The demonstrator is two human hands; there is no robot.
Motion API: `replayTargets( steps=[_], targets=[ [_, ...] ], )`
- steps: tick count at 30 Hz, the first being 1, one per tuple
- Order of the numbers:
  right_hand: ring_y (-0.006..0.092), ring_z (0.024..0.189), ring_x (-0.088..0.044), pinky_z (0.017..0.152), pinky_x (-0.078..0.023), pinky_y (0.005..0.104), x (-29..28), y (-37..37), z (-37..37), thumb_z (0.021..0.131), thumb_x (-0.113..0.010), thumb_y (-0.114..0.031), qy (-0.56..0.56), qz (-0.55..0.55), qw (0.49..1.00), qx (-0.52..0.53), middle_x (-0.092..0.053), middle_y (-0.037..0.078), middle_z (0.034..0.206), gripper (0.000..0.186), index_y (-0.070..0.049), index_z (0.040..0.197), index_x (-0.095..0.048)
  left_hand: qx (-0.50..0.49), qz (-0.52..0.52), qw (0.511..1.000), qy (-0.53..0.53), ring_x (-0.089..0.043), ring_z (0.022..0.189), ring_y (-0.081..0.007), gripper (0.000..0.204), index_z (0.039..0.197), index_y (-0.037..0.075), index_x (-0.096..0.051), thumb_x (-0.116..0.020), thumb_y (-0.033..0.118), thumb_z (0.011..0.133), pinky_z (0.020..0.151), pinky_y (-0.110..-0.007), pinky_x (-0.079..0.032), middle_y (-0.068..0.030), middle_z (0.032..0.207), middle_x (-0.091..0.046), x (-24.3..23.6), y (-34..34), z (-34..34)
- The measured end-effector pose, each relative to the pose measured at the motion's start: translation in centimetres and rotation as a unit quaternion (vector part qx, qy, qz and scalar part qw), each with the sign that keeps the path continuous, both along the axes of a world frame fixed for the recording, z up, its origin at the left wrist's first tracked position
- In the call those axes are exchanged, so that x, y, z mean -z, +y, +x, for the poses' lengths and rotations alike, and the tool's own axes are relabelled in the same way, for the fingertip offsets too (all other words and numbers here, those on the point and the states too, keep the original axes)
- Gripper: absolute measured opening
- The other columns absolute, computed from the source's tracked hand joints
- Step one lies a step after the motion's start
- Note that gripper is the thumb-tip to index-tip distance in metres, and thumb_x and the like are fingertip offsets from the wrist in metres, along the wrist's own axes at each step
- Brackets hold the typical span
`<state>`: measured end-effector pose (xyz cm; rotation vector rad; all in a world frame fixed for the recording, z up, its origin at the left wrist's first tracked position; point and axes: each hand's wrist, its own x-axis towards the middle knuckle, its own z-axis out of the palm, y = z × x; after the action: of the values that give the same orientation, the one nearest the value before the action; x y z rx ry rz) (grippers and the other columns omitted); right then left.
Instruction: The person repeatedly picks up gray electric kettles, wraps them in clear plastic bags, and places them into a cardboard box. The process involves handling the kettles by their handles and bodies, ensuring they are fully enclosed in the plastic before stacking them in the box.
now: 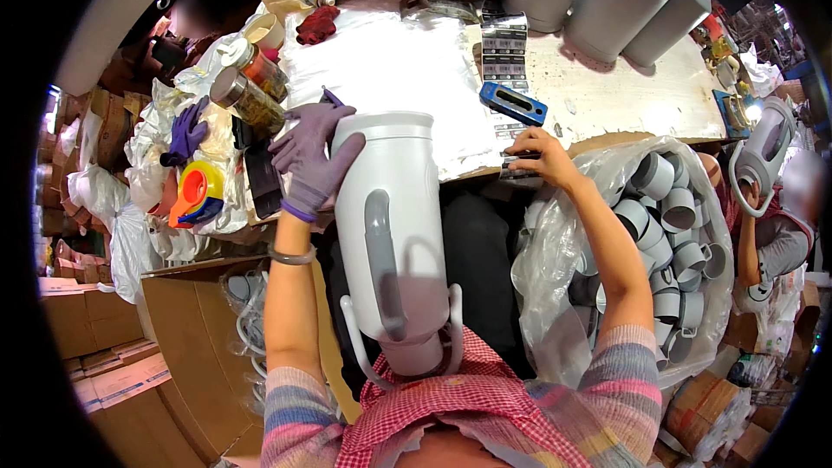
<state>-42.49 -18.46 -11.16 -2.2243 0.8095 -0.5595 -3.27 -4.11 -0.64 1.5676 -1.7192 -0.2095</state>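
Across my lap lies a large pale grey jug [407,182], its darker grey side strip facing up and its light handle loop near my apron. My left hand [316,152], in a purple glove, is closed on the jug's far end at its left edge. My bare right hand [542,159] is at the table's front edge, fingers bent and pinching at the lower end of a strip of black-and-white labels [504,43]. Just beyond those fingers lies a blue tool with a long slot [513,104], on top of the strip.
White sheeting [373,61] covers the table's left part; tall grey jugs [620,4] stand at the back right. To my right is a plastic-lined container of grey cups [680,251]. Jars [247,95] and a tape roll [198,193] sit left. A co-worker holds another jug [767,147].
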Motion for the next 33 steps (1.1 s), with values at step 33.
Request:
replayTargets(
  steps=[33],
  targets=[
    [0.0139, 0.082, -0.066, 0.075, -0.053, 0.0247, -17.0, 11.8, 6.5, 0.090, -0.069, -0.003, -0.216, 0.214, 0.953, 0.015, -0.068, 0.007, 0.094, 0.008, -0.001, 0.097, -0.068, -0.050, -0.104, 0.990, 0.081, -0.061, 0.086, -0.0336, 0.014, 0.098, -0.002, -0.065, -0.059, 0.007, 0.090, 0.081, -0.039, -0.048, -0.0166, 0.093, -0.066, -0.7, 2.4, -3.3]
  ],
)
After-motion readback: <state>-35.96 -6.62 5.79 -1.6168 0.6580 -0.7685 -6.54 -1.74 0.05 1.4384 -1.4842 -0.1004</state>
